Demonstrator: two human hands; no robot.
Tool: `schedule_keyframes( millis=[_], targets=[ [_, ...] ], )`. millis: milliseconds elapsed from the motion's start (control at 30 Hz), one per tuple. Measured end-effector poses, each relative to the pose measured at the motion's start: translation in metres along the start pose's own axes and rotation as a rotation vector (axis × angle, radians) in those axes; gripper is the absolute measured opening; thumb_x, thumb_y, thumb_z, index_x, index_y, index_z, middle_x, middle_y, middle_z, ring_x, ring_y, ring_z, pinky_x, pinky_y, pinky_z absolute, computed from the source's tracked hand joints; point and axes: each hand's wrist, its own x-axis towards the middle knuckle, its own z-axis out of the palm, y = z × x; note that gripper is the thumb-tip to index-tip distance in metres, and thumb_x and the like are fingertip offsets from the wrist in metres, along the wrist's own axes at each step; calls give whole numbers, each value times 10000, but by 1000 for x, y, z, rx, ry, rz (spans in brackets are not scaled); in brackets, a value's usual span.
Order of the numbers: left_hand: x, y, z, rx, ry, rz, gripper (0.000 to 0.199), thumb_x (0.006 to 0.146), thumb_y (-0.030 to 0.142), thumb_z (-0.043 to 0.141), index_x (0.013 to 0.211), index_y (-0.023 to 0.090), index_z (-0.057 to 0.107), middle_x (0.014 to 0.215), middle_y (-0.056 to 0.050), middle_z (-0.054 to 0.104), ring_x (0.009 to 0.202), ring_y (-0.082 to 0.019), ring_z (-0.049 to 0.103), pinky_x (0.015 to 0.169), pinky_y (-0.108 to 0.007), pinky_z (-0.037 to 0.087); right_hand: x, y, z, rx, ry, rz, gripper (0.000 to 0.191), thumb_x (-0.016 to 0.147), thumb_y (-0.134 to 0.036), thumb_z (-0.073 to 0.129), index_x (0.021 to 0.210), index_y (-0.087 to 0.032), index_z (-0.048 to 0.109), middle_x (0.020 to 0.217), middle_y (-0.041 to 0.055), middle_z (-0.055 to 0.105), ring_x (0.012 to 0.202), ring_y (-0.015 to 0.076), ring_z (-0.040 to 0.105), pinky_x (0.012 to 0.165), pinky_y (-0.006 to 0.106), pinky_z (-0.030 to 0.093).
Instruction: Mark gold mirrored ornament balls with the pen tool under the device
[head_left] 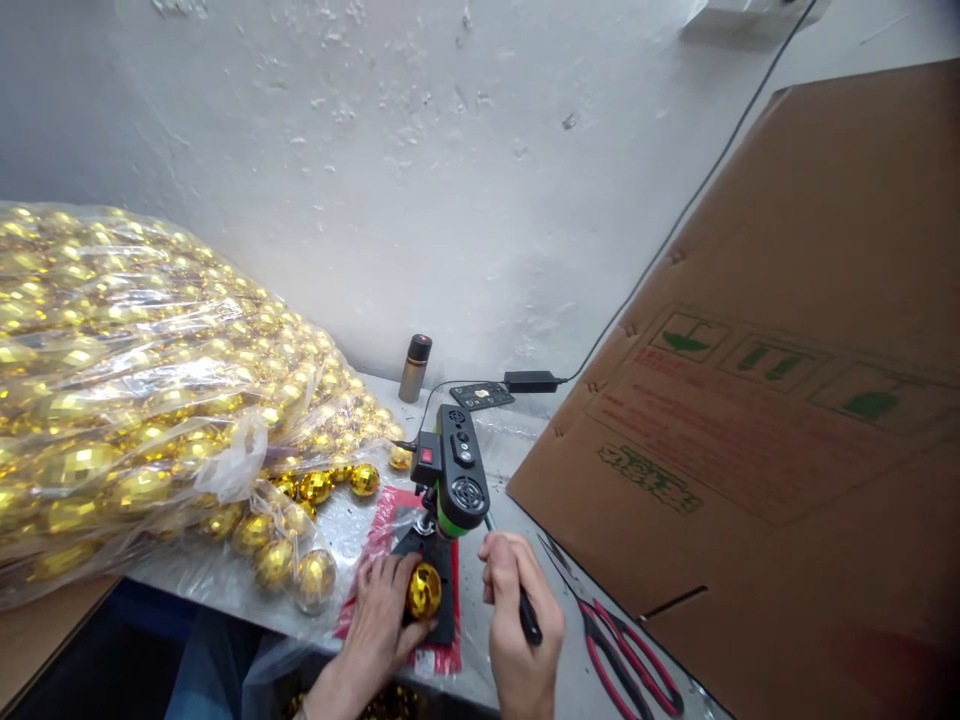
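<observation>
My left hand (380,607) is closed around a shiny gold mirrored ball (424,590), thumb and fingers curled at its left side. The ball rests on the dark base (444,627) of a small bench drill press. Its black and green head (461,470) stands just above the ball, with a red switch on a side box. To the right, my right hand (523,620) is wrapped round the black-gripped lever (529,617) of the press. A red plastic sheet (382,520) lies beneath the base. The drill's tip is hard to make out.
A large clear bag (150,370) full of gold balls fills the left, with several loose balls (364,480) beside it. Red-handled scissors (630,660) lie near a big cardboard box (787,400). A small bottle (415,368) and power adapter (531,381) stand by the wall.
</observation>
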Motion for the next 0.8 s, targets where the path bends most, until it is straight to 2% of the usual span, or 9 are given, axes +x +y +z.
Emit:
schedule_keyframes(
  millis=[100, 133, 200, 267, 333, 400, 467, 633, 800],
  targets=[
    [-19, -11, -6, 32, 62, 111, 963, 690, 517, 882, 1504, 229, 456, 1432, -202, 617, 1315, -437, 570, 1067, -578, 472, -2, 2, 1, 22, 1, -12, 280, 1054, -248, 453, 808, -214, 580, 708, -23, 530, 533, 102, 459, 484, 219, 391],
    [-17, -12, -13, 40, 97, 131, 947, 759, 534, 826, 1543, 223, 394, 1485, -207, 574, 1359, -421, 541, 1084, -559, 473, -5, 4, 3, 26, 5, -17, 278, 1054, -243, 452, 811, -213, 584, 718, -19, 535, 539, 103, 465, 491, 220, 397],
    [5, -9, -35, 72, 159, 97, 694, 956, 419, 615, 1562, 214, 345, 1516, -184, 550, 1391, -340, 530, 1126, -503, 460, -12, 9, 5, 33, 18, -39, 283, 1052, -227, 450, 805, -209, 585, 726, -11, 537, 556, 108, 480, 507, 224, 408],
    [43, -3, -60, 159, 164, -21, 480, 1014, 280, 456, 1483, 178, 453, 1462, -185, 585, 1358, -313, 557, 1137, -490, 444, -16, 11, 7, 40, 30, -64, 288, 1051, -212, 444, 795, -208, 576, 724, -8, 533, 569, 112, 493, 517, 225, 414],
    [84, -1, -79, 263, 123, -334, 386, 1015, 260, 431, 1358, 138, 558, 1325, -213, 651, 1266, -344, 615, 1075, -499, 476, -17, 11, 6, 41, 25, -66, 281, 1051, -199, 438, 803, -208, 570, 732, -6, 537, 572, 110, 497, 515, 221, 415],
    [116, -2, -88, 267, 104, -450, 368, 1013, 275, 427, 1275, 76, 592, 1191, -261, 681, 1150, -382, 678, 954, -492, 532, -16, 9, 6, 37, 7, -60, 270, 1051, -192, 434, 818, -208, 570, 747, -5, 549, 567, 105, 498, 509, 214, 417],
    [134, -7, -88, 236, 82, -502, 362, 996, 305, 477, 1228, 55, 601, 1096, -268, 699, 1054, -389, 720, 870, -453, 552, -15, 8, 5, 28, -6, -72, 262, 1051, -186, 432, 832, -208, 574, 756, -3, 560, 565, 102, 501, 508, 208, 423],
    [136, -16, -86, 63, 42, -499, 341, 913, 350, 601, 1167, 123, 607, 1078, -189, 742, 1017, -330, 728, 861, -380, 531, -13, 5, 3, 18, -14, -117, 248, 1044, -154, 424, 845, -215, 559, 749, -16, 551, 572, 93, 496, 528, 192, 422],
    [103, -9, -89, -218, 35, -421, 466, 930, 526, 525, 1172, 138, 614, 1042, -99, 772, 932, -247, 737, 822, -329, 560, -3, -5, 3, 44, -11, -63, 272, 1043, -164, 430, 802, -215, 544, 718, -23, 532, 597, 100, 498, 549, 204, 409]
  ],
)
